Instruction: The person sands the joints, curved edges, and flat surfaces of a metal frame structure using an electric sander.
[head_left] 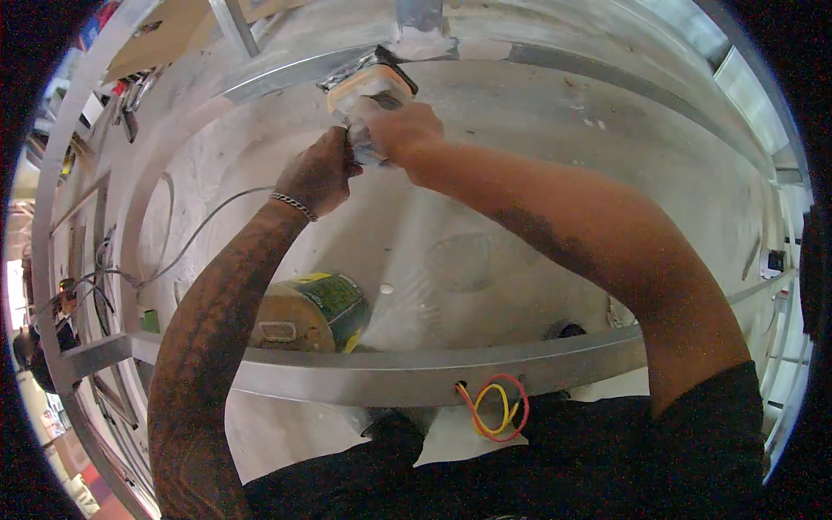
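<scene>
An electric sander [373,87], dusty, with a pale orange band and a black base, is held out at arm's length near the top of the view. Its base end meets a curved grey metal bar [276,76]. My right hand [406,130] is closed over the sander's body from the right. Lower down, my left hand [317,172], with a chain bracelet [295,206] at the wrist, is closed at its rear end. My fingers hide much of the handle. From near my left hand a thin grey cable [212,215] runs off to the left.
A green and yellow can [316,305] lies tipped on the dusty floor [451,217]. Across the front, close to my body, runs a metal beam [381,374] with red and yellow wires [494,412] looping out of it. Metal framing and tools [132,108] line the left.
</scene>
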The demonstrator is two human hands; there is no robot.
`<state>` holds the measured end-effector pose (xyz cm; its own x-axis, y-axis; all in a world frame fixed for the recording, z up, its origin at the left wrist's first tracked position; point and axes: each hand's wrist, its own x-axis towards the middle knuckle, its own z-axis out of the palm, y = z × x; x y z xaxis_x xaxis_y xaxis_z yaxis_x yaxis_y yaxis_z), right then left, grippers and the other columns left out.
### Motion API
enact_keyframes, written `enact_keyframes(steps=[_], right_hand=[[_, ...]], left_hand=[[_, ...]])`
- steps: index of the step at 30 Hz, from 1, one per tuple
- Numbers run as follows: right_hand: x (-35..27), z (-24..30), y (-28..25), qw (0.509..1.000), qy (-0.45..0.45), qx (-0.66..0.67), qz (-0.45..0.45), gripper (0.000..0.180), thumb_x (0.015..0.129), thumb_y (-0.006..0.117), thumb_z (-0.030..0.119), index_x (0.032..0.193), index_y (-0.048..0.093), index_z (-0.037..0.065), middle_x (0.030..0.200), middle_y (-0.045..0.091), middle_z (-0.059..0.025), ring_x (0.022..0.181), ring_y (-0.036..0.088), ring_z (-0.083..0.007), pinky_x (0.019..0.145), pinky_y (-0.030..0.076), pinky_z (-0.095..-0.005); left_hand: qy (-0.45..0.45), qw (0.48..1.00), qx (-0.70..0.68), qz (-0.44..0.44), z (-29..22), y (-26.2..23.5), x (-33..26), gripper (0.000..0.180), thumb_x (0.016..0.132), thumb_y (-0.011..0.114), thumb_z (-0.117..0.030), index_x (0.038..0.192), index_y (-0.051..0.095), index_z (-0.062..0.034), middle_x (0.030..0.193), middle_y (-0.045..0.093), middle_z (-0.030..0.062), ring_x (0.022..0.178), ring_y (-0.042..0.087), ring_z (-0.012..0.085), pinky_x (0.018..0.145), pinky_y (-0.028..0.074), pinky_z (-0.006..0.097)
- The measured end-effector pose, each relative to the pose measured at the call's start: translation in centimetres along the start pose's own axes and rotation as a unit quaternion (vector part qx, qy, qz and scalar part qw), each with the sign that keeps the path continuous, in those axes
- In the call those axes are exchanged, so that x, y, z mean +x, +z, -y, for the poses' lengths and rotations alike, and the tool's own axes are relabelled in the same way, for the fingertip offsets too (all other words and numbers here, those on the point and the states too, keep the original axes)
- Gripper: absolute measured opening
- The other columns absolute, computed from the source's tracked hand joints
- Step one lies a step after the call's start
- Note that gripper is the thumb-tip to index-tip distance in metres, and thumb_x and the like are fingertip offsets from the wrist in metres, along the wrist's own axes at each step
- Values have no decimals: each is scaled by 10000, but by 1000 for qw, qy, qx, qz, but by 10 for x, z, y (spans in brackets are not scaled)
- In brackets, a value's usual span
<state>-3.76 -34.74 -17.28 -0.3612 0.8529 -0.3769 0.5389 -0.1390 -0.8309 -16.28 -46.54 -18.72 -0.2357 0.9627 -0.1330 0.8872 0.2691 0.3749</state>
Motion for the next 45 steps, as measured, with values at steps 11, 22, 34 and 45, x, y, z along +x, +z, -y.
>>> enact_keyframes(steps=[11, 22, 34, 45], right_hand=[[2, -5, -14, 998, -4, 58, 7, 756, 792, 762, 560, 1101, 714, -128, 1039, 754, -182, 817, 763, -271, 659, 634, -382], [15, -9, -8, 998, 35, 47, 32, 772, 783, 744, 619, 1134, 715, -68, 1125, 744, -187, 948, 751, -272, 776, 609, -383], [12, -11, -8, 997, 56, 44, 31, 676, 826, 723, 607, 1094, 737, -14, 1085, 763, -169, 927, 765, -276, 803, 617, -403], [5, -2, -16, 999, 43, -14, 26, 673, 828, 738, 609, 1156, 738, 21, 1142, 758, -155, 1010, 760, -249, 863, 612, -381]], left_hand=[[74, 996, 9, -43, 8, 13, 14, 392, 892, 735, -161, 1135, 468, -6, 1001, 689, 253, 962, 688, 465, 803, 546, 549], [62, 997, 11, -38, 2, 9, 12, 372, 908, 724, -162, 1139, 474, -12, 1050, 685, 245, 994, 682, 459, 827, 542, 546], [63, 997, 27, -30, 3, 13, 19, 306, 907, 694, -92, 1114, 486, -8, 1037, 679, 241, 1011, 689, 433, 819, 543, 534], [42, 999, 20, -23, 0, 10, 17, 323, 894, 712, -115, 1113, 498, -12, 1027, 699, 228, 1013, 693, 436, 823, 549, 522]])
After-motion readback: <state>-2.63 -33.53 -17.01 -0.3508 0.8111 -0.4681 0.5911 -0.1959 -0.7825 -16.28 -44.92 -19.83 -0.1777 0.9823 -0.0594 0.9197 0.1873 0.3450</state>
